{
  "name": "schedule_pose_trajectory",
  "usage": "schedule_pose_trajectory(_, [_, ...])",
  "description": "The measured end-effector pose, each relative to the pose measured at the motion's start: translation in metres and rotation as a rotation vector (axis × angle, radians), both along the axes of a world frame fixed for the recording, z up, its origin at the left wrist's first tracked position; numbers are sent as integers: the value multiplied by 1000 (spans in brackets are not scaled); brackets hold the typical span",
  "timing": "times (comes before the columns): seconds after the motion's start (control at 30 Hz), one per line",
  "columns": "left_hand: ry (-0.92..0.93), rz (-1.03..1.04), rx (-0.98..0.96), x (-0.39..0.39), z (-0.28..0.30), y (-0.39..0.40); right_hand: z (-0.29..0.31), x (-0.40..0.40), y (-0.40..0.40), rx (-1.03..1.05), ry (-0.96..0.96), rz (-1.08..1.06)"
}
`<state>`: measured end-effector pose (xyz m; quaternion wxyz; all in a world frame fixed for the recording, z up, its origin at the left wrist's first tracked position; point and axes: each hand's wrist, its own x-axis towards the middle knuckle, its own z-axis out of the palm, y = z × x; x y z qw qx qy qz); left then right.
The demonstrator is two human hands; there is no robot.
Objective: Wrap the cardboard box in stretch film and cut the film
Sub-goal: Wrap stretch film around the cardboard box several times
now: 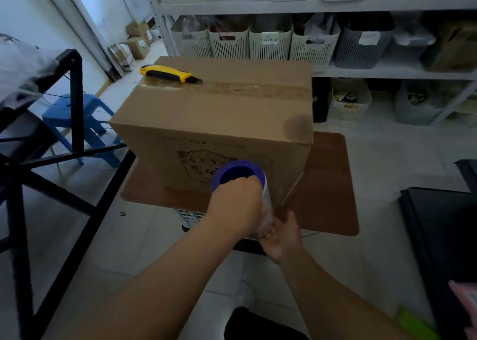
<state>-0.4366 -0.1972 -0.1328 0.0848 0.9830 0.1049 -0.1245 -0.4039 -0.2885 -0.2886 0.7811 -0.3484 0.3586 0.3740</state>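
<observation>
A person's left hand [236, 203] grips the stretch film roll's [241, 175] top, right hand [282, 234] holding its base, keeping film taut against the cardboard box [219, 117] on a brown board [327, 185]; a yellow knife [169, 74] waits on top.

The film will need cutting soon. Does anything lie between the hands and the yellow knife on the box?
Nothing visible blocks it. The utility knife lies bare on the far left top of the cardboard box. But the left hand and right hand both hold the film roll.

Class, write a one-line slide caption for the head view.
Both hands hold a stretch film roll against a cardboard box; utility knife on top.
</observation>
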Motion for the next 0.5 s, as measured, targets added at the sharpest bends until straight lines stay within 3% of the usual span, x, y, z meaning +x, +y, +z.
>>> schedule_pose_trajectory(0.5, [70, -278, -33, 13, -3, 65, -20, -6, 57, -79, 45, -308])
